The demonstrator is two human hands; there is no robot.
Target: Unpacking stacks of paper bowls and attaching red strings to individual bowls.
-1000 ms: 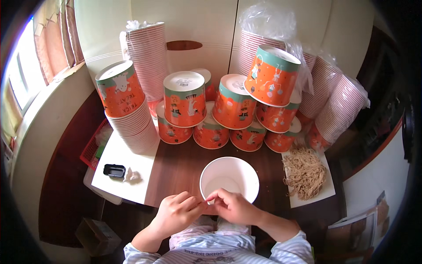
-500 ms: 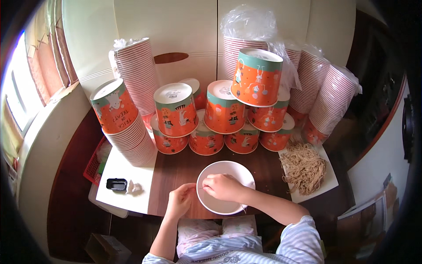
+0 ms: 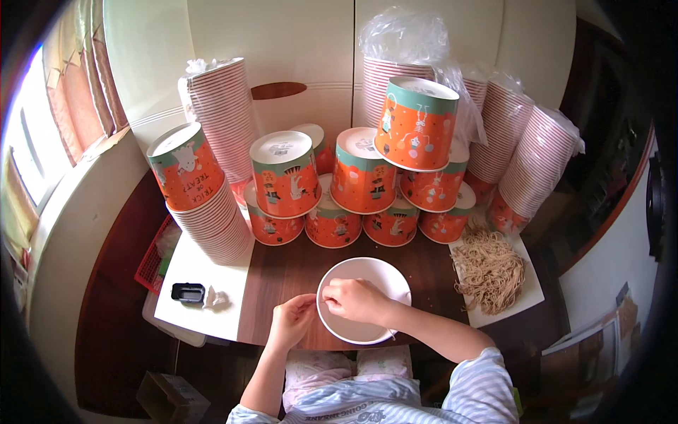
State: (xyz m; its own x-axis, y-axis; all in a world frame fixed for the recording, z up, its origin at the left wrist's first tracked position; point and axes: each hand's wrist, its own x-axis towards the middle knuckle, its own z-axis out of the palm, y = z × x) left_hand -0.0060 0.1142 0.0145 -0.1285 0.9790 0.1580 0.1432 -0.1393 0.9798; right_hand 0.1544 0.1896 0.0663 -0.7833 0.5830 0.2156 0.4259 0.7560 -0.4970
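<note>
A white-lined paper bucket (image 3: 378, 274) stands mouth up at the table's front edge, before me. My right hand (image 3: 357, 300) reaches over its right rim into the mouth; the fingers are pinched together by the left inner wall. Outside that same wall, my left hand (image 3: 291, 324) has its fingertips pressed together close to the rim. What either pinch holds is too small or hidden to make out. A short bit of cord (image 3: 393, 335) shows at the bucket's lower right rim, below my right forearm.
Upside-down orange and green paper buckets (image 3: 286, 187) are piled behind. Tall nested stacks (image 3: 212, 230) flank them, some in clear plastic (image 3: 402, 35). A heap of tan cords (image 3: 489, 272) lies on a white board at right. At left are a black tray (image 3: 188, 294) and crumpled white scrap (image 3: 215, 299).
The whole view has shifted very slightly. Both hands keep nearly the same place at the bucket's left wall, with the fingers still pinched.
</note>
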